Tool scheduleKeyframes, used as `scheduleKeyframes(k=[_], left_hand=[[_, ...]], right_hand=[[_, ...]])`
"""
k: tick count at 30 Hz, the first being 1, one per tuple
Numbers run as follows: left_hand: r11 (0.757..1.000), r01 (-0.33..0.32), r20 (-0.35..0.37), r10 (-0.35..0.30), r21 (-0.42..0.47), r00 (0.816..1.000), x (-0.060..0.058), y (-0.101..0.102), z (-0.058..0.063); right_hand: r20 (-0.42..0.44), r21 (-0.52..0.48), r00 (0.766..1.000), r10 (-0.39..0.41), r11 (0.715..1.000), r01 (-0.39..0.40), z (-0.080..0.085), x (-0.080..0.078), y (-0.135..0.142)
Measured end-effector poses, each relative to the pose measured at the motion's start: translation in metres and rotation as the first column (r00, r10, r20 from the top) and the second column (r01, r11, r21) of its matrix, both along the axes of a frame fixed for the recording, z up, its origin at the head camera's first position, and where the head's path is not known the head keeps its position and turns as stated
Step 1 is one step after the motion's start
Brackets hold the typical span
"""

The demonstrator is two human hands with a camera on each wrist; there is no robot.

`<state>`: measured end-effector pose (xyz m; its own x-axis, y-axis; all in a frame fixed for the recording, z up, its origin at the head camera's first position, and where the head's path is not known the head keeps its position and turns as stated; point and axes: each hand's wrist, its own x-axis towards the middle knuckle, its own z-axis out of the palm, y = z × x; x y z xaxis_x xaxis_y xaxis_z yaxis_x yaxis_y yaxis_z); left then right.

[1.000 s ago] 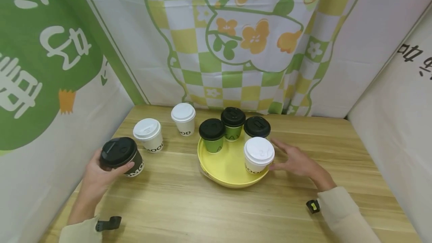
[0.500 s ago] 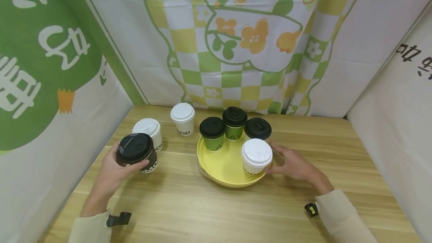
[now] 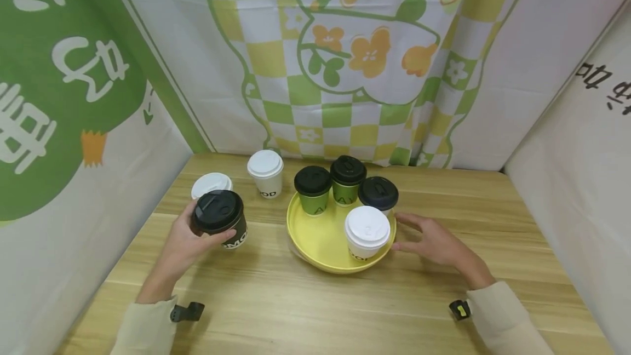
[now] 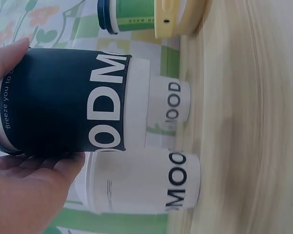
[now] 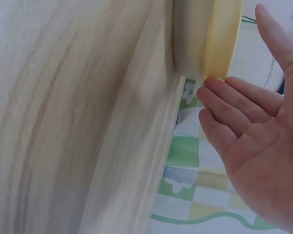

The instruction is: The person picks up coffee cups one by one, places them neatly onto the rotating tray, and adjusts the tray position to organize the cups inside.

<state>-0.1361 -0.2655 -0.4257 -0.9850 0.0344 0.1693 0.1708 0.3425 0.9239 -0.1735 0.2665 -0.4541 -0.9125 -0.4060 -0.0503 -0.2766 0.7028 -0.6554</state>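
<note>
My left hand [image 3: 184, 248] grips a black paper coffee cup [image 3: 222, 218] with a black lid, thumb in front; the left wrist view shows its base off the table. Just behind it stands a white-lidded cup [image 4: 141, 180], partly covered in the head view. A round yellow tray [image 3: 315, 242] carries two green cups [image 3: 314, 190], a dark-lidded cup [image 3: 378, 193] half hidden, and a white cup [image 3: 367, 232] at its right front. My right hand [image 3: 436, 242] is at the tray's right rim, fingers extended; in the right wrist view the fingertips appear to touch the rim.
Another white cup [image 3: 266, 174] stands at the back left of the wooden table [image 3: 296, 311]. A patterned curtain [image 3: 345, 70] hangs along the back edge, with cloth walls on both sides. Each wrist wears a small black device [image 3: 187, 311].
My left hand has carried the black cup rightward, in front of the left white cup. The tray's cups have turned clockwise: the white one shifted left, the back ones right. My right hand stays at the rim.
</note>
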Motion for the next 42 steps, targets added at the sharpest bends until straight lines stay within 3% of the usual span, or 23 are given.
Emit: scheduleKeyframes(k=[12, 24, 34, 42], left_hand=[[0.997, 0.076, 0.025, -0.076, 0.024, 0.997, -0.015, 0.026, 0.003], [0.985, 0.159, -0.022, -0.158, 0.069, 0.987, -0.030, 0.052, 0.007], [0.975, 0.206, -0.005, -0.206, 0.079, 0.979, -0.039, 0.079, 0.015], [0.963, 0.249, 0.020, -0.253, 0.100, 0.967, -0.047, 0.099, 0.015]], right_hand=[[-0.061, 0.015, 0.998, -0.005, 1.000, 0.006, -0.003, -0.005, -0.002], [-0.053, -0.006, 0.999, 0.010, 1.000, -0.010, -0.004, -0.009, -0.007], [-0.040, -0.023, 0.999, 0.034, 0.999, -0.035, -0.005, -0.008, -0.010], [-0.049, -0.021, 0.998, 0.033, 0.999, -0.034, -0.007, -0.007, -0.011]])
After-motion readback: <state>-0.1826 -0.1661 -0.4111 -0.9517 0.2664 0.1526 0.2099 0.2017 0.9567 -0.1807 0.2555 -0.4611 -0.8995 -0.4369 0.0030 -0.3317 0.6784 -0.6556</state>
